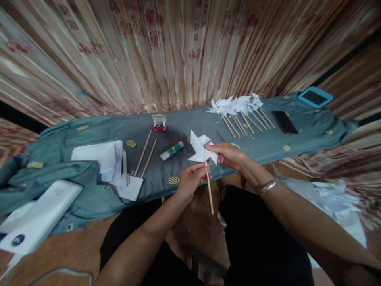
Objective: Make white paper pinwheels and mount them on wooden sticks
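Observation:
A white paper pinwheel point(197, 147) on a wooden stick point(210, 194) is held over the near edge of the cloth-covered table. Closed around the upper part of the stick, just under the paper blades, is my left hand point(190, 180). My right hand point(230, 155) pinches the pinwheel from the right, its thumb at the dark pin in the middle; the fingers behind the paper are partly hidden. Left of the pinwheel lies a glue stick point(172, 151). Beyond it stands an open red box of pins point(160, 126).
Several finished pinwheels point(235, 106) lie in a row at the back right, beside a phone point(285, 122) and a blue-framed device point(315, 97). Two loose sticks point(149, 158), folded paper point(98, 153) and a white device point(44, 214) are on the left. A plastic bag point(333, 202) sits at lower right.

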The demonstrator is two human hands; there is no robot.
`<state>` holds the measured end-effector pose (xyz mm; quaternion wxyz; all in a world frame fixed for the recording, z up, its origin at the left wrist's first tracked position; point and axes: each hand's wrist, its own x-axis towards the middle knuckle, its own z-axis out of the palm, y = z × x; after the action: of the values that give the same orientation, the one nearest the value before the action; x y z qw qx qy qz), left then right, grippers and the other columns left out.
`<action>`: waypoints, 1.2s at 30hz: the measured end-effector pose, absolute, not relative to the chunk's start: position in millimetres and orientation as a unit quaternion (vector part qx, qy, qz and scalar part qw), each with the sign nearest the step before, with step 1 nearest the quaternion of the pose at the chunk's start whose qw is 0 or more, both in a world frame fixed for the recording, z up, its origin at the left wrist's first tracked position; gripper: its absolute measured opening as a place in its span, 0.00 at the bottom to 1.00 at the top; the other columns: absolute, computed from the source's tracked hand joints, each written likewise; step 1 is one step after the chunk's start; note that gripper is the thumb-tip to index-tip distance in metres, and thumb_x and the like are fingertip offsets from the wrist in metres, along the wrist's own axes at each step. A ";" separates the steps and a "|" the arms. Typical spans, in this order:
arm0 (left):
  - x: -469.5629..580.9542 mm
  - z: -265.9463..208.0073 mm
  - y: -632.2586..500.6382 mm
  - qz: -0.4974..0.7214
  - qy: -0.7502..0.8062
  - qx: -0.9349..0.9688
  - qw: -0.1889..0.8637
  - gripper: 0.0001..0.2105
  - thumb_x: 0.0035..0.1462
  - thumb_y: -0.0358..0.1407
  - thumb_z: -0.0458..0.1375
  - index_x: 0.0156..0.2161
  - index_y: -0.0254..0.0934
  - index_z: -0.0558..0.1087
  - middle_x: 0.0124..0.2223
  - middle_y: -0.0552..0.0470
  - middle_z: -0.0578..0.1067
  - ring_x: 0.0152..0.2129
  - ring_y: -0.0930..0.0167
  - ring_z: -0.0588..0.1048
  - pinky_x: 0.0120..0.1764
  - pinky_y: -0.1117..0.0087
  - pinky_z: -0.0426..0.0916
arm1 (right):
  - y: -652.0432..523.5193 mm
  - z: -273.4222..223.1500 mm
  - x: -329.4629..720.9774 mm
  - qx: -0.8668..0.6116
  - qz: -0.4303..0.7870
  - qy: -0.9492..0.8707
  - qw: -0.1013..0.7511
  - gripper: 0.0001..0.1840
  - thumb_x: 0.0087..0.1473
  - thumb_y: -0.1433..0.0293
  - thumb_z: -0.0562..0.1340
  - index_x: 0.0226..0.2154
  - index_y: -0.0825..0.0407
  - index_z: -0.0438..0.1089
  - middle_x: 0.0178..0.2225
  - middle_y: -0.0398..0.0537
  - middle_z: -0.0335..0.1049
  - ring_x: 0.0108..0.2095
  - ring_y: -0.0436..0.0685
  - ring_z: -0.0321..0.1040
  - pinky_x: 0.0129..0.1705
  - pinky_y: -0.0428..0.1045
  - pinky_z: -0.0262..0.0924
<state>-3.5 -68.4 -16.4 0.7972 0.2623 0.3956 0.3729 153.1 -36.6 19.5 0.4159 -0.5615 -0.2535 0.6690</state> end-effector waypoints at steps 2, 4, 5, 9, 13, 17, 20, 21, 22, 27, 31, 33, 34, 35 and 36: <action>-1.1 -16.8 -65.0 0.372 0.396 0.269 0.796 0.18 0.31 0.40 0.73 0.30 0.32 0.80 0.25 0.52 0.78 0.19 0.74 0.76 0.28 0.73 0.71 | -34.8 17.5 152.1 -0.543 0.668 -0.246 0.445 0.08 0.44 0.70 0.72 0.26 0.59 0.77 0.21 0.45 0.75 0.18 0.45 0.67 0.20 0.40 0.63; 2.7 -18.2 -62.4 0.371 0.398 0.272 0.794 0.19 0.31 0.41 0.73 0.31 0.32 0.80 0.25 0.51 0.78 0.19 0.74 0.76 0.27 0.73 0.71 | -32.9 14.9 152.2 -0.537 0.661 -0.234 0.469 0.08 0.44 0.69 0.72 0.26 0.58 0.77 0.21 0.44 0.75 0.18 0.45 0.66 0.19 0.40 0.61; 5.0 -19.1 -61.5 0.370 0.398 0.271 0.794 0.19 0.31 0.41 0.73 0.31 0.32 0.80 0.25 0.51 0.78 0.19 0.74 0.76 0.27 0.73 0.71 | -32.2 13.4 153.0 -0.538 0.658 -0.228 0.475 0.08 0.43 0.69 0.72 0.25 0.58 0.76 0.20 0.44 0.75 0.19 0.45 0.66 0.19 0.40 0.61; 15.4 -22.1 -60.0 0.356 0.400 0.273 0.799 0.19 0.31 0.42 0.73 0.30 0.32 0.80 0.25 0.51 0.78 0.19 0.74 0.76 0.28 0.73 0.71 | -31.6 4.2 160.8 -0.535 0.656 -0.209 0.489 0.10 0.40 0.68 0.73 0.24 0.57 0.75 0.19 0.43 0.73 0.17 0.46 0.65 0.17 0.41 0.58; 22.7 -24.5 -59.1 0.335 0.419 0.276 0.798 0.19 0.32 0.41 0.73 0.31 0.31 0.79 0.26 0.50 0.78 0.20 0.74 0.75 0.30 0.72 0.72 | -32.5 -7.8 171.3 -0.512 0.653 -0.167 0.533 0.10 0.40 0.68 0.73 0.26 0.55 0.74 0.21 0.43 0.75 0.19 0.47 0.66 0.19 0.42 0.61; 26.0 -25.9 -56.9 0.330 0.427 0.271 0.797 0.18 0.32 0.41 0.73 0.30 0.32 0.80 0.26 0.50 0.78 0.20 0.74 0.75 0.29 0.72 0.72 | -31.1 -15.6 178.7 -0.490 0.638 -0.141 0.577 0.13 0.35 0.70 0.75 0.25 0.53 0.73 0.24 0.40 0.76 0.22 0.47 0.69 0.26 0.41 0.66; 28.2 -24.6 -55.8 0.328 0.433 0.270 0.795 0.18 0.32 0.41 0.73 0.30 0.32 0.80 0.26 0.50 0.78 0.20 0.74 0.75 0.29 0.71 0.72 | -30.2 -17.1 181.4 -0.487 0.625 -0.153 0.590 0.14 0.33 0.68 0.76 0.24 0.52 0.73 0.23 0.39 0.75 0.22 0.47 0.68 0.26 0.42 0.65; 29.1 -23.7 -55.6 0.328 0.433 0.270 0.795 0.18 0.32 0.41 0.73 0.30 0.32 0.80 0.26 0.50 0.78 0.20 0.74 0.75 0.30 0.71 0.72 | -30.3 -17.1 181.7 -0.488 0.624 -0.157 0.590 0.14 0.32 0.68 0.76 0.24 0.52 0.73 0.22 0.39 0.74 0.21 0.47 0.68 0.26 0.42 0.64; 30.0 -22.7 -55.4 0.328 0.432 0.271 0.795 0.18 0.32 0.41 0.73 0.30 0.32 0.80 0.26 0.50 0.77 0.20 0.74 0.75 0.30 0.70 0.73 | -30.5 -16.8 181.7 -0.491 0.622 -0.159 0.588 0.14 0.32 0.67 0.76 0.23 0.52 0.72 0.22 0.39 0.74 0.21 0.47 0.67 0.26 0.43 0.64; 33.6 -17.9 -54.1 0.331 0.436 0.274 0.791 0.18 0.31 0.41 0.73 0.29 0.32 0.80 0.25 0.50 0.77 0.20 0.74 0.75 0.29 0.72 0.72 | -32.5 -14.3 179.6 -0.495 0.607 -0.155 0.602 0.16 0.28 0.67 0.77 0.18 0.52 0.71 0.21 0.39 0.75 0.21 0.46 0.68 0.27 0.43 0.64; 34.9 -17.9 -52.9 0.334 0.429 0.276 0.793 0.19 0.29 0.42 0.74 0.29 0.32 0.80 0.25 0.51 0.77 0.20 0.74 0.74 0.27 0.73 0.72 | -33.3 -12.5 178.8 -0.488 0.596 -0.160 0.617 0.15 0.27 0.67 0.77 0.17 0.52 0.72 0.21 0.39 0.75 0.21 0.45 0.68 0.27 0.42 0.64; 35.3 -19.0 -52.4 0.336 0.428 0.276 0.792 0.19 0.29 0.42 0.74 0.29 0.32 0.80 0.25 0.51 0.77 0.20 0.74 0.75 0.27 0.73 0.72 | -33.4 -11.6 179.2 -0.488 0.595 -0.161 0.618 0.15 0.26 0.67 0.77 0.16 0.52 0.72 0.20 0.39 0.75 0.21 0.45 0.67 0.26 0.42 0.64; 35.5 -19.6 -52.1 0.338 0.428 0.276 0.791 0.19 0.29 0.42 0.74 0.29 0.32 0.80 0.25 0.50 0.78 0.20 0.74 0.75 0.28 0.72 0.72 | -33.5 -11.0 179.7 -0.490 0.595 -0.161 0.617 0.15 0.26 0.66 0.77 0.16 0.52 0.72 0.20 0.39 0.75 0.21 0.45 0.67 0.26 0.42 0.64; 35.6 -20.0 -51.9 0.338 0.428 0.278 0.790 0.19 0.30 0.42 0.74 0.29 0.32 0.80 0.26 0.50 0.78 0.20 0.74 0.75 0.28 0.72 0.73 | -33.7 -10.4 180.2 -0.494 0.595 -0.162 0.613 0.15 0.26 0.66 0.77 0.17 0.52 0.72 0.20 0.39 0.75 0.21 0.46 0.67 0.26 0.42 0.64; 35.7 -20.3 -51.5 0.339 0.430 0.279 0.789 0.19 0.30 0.42 0.74 0.29 0.32 0.80 0.26 0.50 0.78 0.20 0.74 0.75 0.28 0.72 0.73 | -33.9 -9.8 180.8 -0.499 0.596 -0.164 0.608 0.15 0.27 0.66 0.77 0.17 0.52 0.72 0.20 0.39 0.74 0.21 0.46 0.67 0.26 0.42 0.63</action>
<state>35.7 -51.5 -20.3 0.7891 0.2789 0.4296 0.3390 180.8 -33.9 -9.8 0.6075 -0.4988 -0.1642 0.5959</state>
